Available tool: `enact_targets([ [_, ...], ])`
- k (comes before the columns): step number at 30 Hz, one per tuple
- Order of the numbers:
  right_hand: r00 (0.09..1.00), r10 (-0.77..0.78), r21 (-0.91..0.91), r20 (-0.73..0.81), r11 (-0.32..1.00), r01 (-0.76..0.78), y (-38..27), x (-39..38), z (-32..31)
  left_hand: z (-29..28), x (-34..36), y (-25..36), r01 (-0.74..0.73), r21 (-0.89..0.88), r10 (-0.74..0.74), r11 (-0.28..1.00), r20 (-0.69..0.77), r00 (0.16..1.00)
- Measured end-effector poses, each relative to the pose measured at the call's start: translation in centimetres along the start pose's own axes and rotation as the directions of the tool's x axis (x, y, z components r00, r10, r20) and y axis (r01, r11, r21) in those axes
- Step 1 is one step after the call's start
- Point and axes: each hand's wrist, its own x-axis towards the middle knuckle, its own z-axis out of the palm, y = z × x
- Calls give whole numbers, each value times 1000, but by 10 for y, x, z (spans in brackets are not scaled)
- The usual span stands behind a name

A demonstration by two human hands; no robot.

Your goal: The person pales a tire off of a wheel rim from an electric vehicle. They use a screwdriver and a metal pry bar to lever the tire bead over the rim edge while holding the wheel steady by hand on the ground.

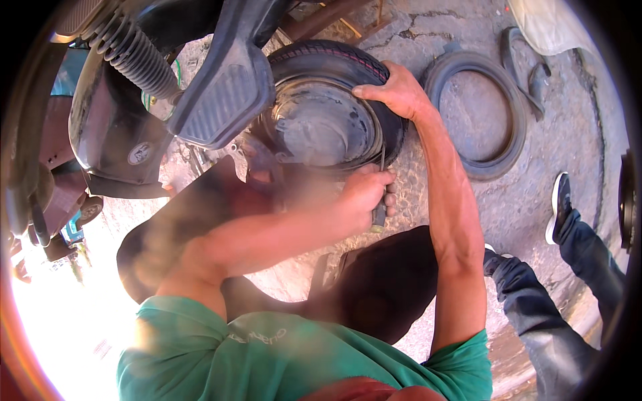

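My left hand [364, 194] is closed around a slim tool [378, 217] with a dark handle, its metal shaft reaching the lower right edge of a wheel's black tire [321, 57]. The wheel's grimy metal rim [314, 127] faces up. My right hand [394, 90] grips the tire at its upper right, thumb stretched toward the rim and fingers partly hidden behind the tread. A haze blurs part of the lower left view, over my left forearm.
Scooter bodywork [107, 127], a footrest [221, 100] and a coil shock [134, 60] crowd the upper left. On the concrete [408, 200] at right lie a loose tire [508, 127] and a flat rubber strip [535, 87]. Another person's legs [521, 301] stand at lower right.
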Motion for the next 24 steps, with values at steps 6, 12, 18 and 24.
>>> enact_targets([
  [6, 999, -34, 54, 32, 998, 33, -1, 4, 4, 2, 2, -21, -106, -157, 107, 982, -7, 994],
  [12, 999, 10, -22, 47, 1000, -9, 3, 7, 2, 9, 12, -28, -54, -327, 66, 944, 27, 997],
  [18, 998, -32, 81, 56, 996, 27, 19, 10, 4, 17, 26, -38, 146, -510, -47, 848, 202, 978],
  [24, 999, 38, 24, 27, 999, -39, 7, 3, 9, 46, 33, -46, 127, -575, 1, 808, 216, 976],
])
